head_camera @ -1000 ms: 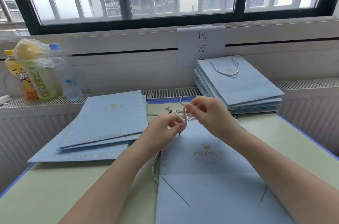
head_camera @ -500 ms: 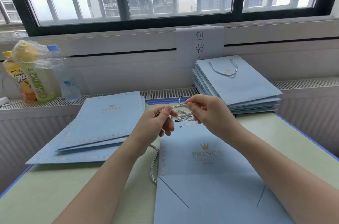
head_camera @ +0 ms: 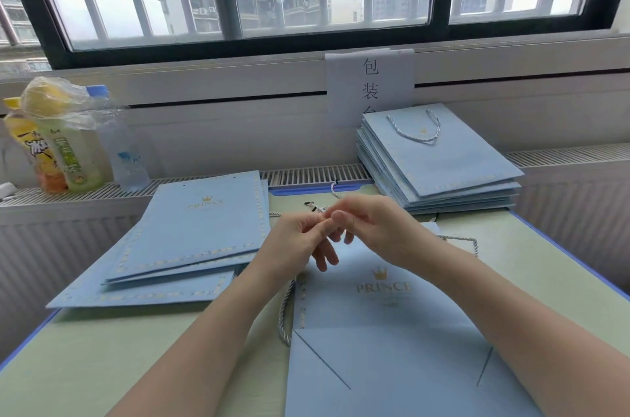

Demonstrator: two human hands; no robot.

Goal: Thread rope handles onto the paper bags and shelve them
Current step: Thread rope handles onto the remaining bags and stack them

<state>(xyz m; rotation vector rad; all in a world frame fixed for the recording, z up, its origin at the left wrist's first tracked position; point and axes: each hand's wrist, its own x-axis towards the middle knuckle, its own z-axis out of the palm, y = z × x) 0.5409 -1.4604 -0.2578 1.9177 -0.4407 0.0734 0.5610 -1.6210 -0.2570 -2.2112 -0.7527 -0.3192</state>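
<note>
2 bare forearms reach in from the bottom edge, with no sleeve showing on either up to the frame's edge. The left hand (head_camera: 300,239) and right hand (head_camera: 378,229) are bare too, and the fingernails that show are short and plain.

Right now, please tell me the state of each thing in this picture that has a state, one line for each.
Left hand: pinches the rope.
Right hand: pinches the rope.
Rope: loose, partly under the front bag.
Front bag: flat on the table, no handle seen threaded.
Left pile of bags: flat, fanned, no handles.
Right pile of bags: stacked, top one has a handle.
Bottles: upright, capped.
</note>
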